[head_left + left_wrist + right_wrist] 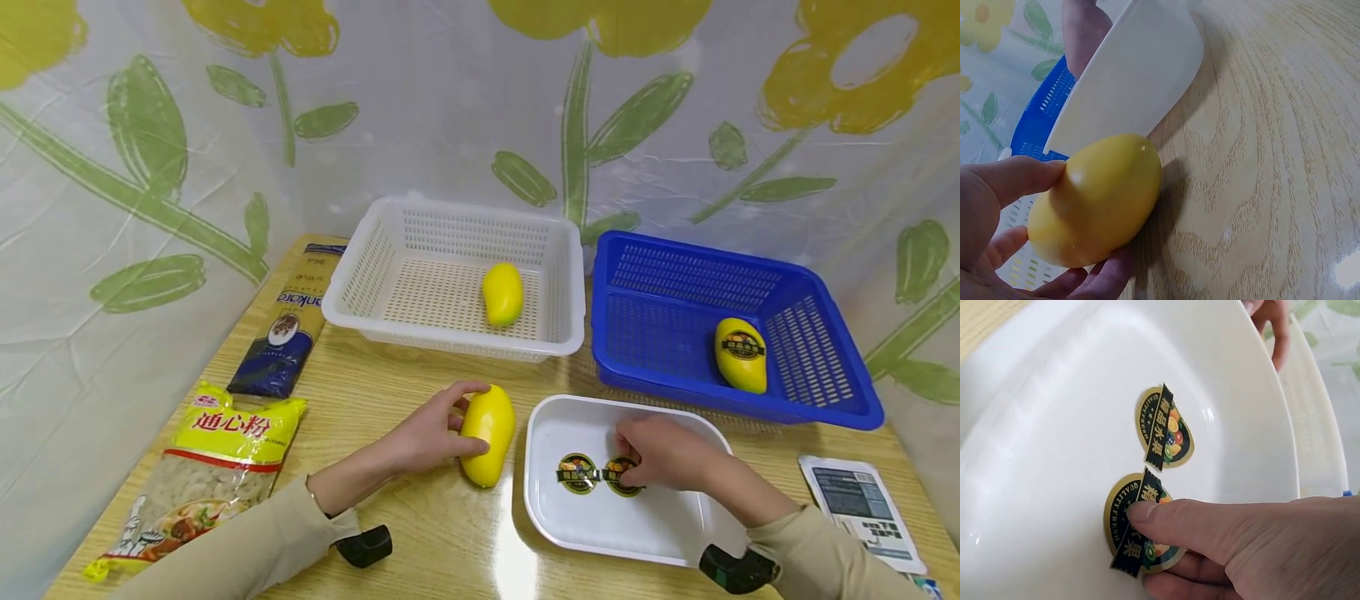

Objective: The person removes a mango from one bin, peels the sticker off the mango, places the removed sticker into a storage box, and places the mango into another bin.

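My left hand [431, 433] grips a plain yellow mango [492, 429] on the table, thumb on one side and fingers round the other; the left wrist view shows the same mango [1107, 200] close up. To its right stands a white tray [547, 517] holding two round black-and-gold fruit stickers. My right hand [671, 454] reaches into it and pinches the nearer sticker [1124, 519], thumb on its printed face and fingertips partly hidden beneath. The other sticker [1163, 428] lies flat beside it on the tray floor.
Behind stand a white basket [450, 333] with a plain mango [503, 294] and a blue basket [652, 375] with a stickered mango [738, 367]. Pasta packs, one dark blue [281, 333] and one yellow-topped [217, 475], lie left. A flat white packet [862, 508] lies right.
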A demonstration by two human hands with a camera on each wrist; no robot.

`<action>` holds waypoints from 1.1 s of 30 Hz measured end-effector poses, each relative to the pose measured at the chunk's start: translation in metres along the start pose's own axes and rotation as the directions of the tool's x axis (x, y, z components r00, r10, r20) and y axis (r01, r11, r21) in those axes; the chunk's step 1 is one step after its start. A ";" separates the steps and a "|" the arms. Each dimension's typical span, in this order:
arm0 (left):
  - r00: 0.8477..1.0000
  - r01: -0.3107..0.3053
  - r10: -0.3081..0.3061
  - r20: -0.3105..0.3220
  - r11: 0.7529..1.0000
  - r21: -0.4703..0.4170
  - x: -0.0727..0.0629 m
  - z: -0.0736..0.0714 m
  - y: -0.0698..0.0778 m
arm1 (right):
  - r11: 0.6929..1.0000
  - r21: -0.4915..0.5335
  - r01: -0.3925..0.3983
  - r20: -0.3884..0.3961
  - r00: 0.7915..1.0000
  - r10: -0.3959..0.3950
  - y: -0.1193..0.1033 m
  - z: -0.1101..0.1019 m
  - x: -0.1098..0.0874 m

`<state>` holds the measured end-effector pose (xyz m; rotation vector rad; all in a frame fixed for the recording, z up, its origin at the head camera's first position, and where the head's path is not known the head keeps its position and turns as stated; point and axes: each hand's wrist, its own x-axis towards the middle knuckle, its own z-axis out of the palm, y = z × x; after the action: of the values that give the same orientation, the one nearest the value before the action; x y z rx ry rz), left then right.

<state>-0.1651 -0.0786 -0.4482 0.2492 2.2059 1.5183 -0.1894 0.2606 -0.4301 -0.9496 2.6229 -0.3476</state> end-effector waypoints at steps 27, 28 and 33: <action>1.000 0.014 -0.014 0.007 1.000 -0.007 -0.001 -0.001 0.002 | 1.000 -0.008 -0.004 0.032 0.999 0.005 0.000 0.000 -0.006; 1.000 0.014 -0.014 0.007 1.000 -0.005 -0.001 -0.001 0.003 | 1.000 -0.004 -0.002 0.032 0.999 0.002 0.000 0.000 -0.006; 1.000 0.018 -0.018 0.003 1.000 0.002 -0.001 -0.002 0.003 | 1.000 0.009 0.001 0.020 1.000 -0.002 0.002 0.000 -0.007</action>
<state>-0.1654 -0.0796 -0.4448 0.2311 2.2013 1.5056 -0.1852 0.2668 -0.4294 -0.9473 2.6007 -0.3483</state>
